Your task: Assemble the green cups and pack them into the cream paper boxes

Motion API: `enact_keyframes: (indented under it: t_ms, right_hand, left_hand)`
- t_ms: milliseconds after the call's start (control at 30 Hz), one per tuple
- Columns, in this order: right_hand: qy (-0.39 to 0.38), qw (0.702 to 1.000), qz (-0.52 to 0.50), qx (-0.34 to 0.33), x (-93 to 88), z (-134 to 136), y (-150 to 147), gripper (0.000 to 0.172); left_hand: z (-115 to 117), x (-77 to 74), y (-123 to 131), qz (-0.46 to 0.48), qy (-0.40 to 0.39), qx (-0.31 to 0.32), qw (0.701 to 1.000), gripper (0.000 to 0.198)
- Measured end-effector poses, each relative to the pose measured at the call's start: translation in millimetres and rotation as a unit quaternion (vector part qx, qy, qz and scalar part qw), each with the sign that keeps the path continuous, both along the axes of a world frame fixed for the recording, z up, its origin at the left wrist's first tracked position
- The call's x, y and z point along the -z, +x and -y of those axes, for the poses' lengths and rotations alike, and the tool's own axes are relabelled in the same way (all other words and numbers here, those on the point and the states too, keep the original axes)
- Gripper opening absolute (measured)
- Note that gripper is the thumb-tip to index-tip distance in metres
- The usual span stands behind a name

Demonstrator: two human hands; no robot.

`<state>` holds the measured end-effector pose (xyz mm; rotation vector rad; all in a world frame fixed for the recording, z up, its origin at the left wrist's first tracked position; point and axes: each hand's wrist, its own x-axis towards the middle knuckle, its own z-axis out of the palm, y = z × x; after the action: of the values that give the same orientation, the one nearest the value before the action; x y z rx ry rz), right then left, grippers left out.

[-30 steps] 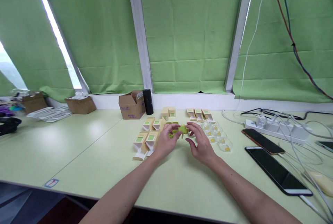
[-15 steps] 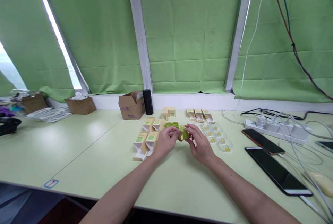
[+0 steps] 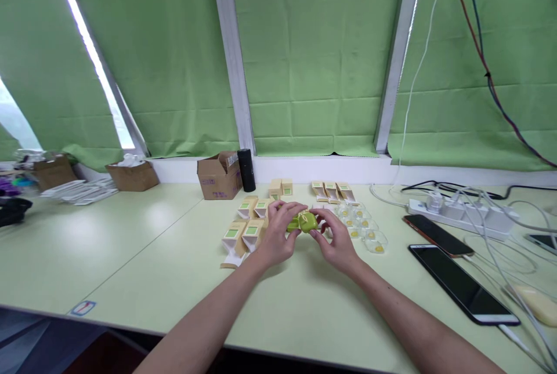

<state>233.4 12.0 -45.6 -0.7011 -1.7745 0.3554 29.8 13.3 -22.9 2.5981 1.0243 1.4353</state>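
Above the middle of the table, a small glossy green rounded case (image 3: 308, 222) with a pale cord on top is between my two hands. My left hand (image 3: 279, 233) grips it from the left, fingers over the top and thumb below. From the other side, my right hand (image 3: 336, 240) pinches its right end between thumb and fingertips. More green shows just left of the case, partly covered by my left fingers; I cannot tell whether it is a separate piece. Small kraft boxes (image 3: 234, 233) with green labels stand left of my left hand. Clear plastic shells (image 3: 364, 224) with yellow centres lie beyond my right hand.
More small boxes (image 3: 331, 191) stand near the wall. A brown carton (image 3: 220, 177) and a black cylinder (image 3: 246, 170) are at the back. On the right lie a power strip (image 3: 463, 220), two phones (image 3: 463, 284) (image 3: 437, 235) and tangled white cables.
The green case has turned between my hands, so its corded top now shows. My left hand has shifted its fingers over the top, covering the green pieces behind.
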Motion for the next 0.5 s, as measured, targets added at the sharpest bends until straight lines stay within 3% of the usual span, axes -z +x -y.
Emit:
enact_keyframes:
  t_ms: [167,500]
  right_hand:
    - [0.005,1.000,0.009,-0.013,2.5,-2.1,0.8,0.037]
    - [-0.001,1.000,0.016,-0.003,6.3,-2.2,0.4,0.043]
  left_hand:
    - [1.6,0.2,3.1,-0.053,0.032,-0.018,0.998,0.067]
    - [-4.7,7.1,2.6,-0.074,0.069,-0.008,0.995,0.048]
